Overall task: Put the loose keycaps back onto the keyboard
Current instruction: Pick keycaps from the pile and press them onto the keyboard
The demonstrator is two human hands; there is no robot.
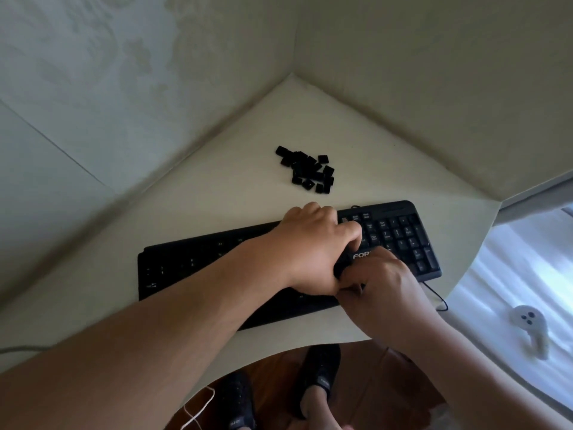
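Black plastic keycaps [307,170], heaped far of the keyboard [192,268], likely light, stiff and slick, best pinched by the side walls and pressed straight down; left hand [313,246] and right hand [381,283] curled together at mid-keyboard, contents hidden.

Dim, soft daylight from right; slight overall blur; strong wide-angle bending at edges; dark keyboard [217,268] detail lost.

The left hand [313,243] and right hand [379,282] cover the middle of the keyboard [192,268], so the keys there are hidden. Letters on the loose keycaps [308,169] behind the keyboard are too small to read.
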